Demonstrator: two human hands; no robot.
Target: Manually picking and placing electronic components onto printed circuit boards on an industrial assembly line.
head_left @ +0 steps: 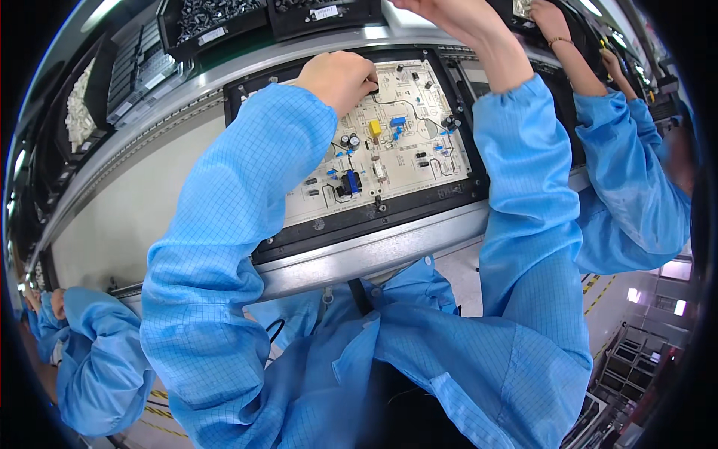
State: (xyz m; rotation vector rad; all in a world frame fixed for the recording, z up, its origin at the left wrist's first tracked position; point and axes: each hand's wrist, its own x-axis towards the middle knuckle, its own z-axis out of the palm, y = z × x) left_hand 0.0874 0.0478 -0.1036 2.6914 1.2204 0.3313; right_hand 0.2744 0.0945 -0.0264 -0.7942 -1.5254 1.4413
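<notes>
A cream circuit board (407, 161) lies in a black frame (359, 224) in front of me. It carries small black, blue and white parts, a yellow block (375, 128) and a dark blue part (351, 182). My left hand (336, 78) is over the board's upper left area, its fingers pinched together just above the surface. Something small and dark shows at the fingertips, too small to name. Beyond the frame's far side, my right hand (471, 26) reaches toward the bins; its fingertips are cut off by the picture's upper edge.
Black bins of small parts (217, 22) line the far side, with pale parts in another bin (81, 105) at the left. A metal rail (374, 243) runs along the near edge. A co-worker's arms (621, 150) are close on my right; another person's sleeve (105, 359) shows lower left.
</notes>
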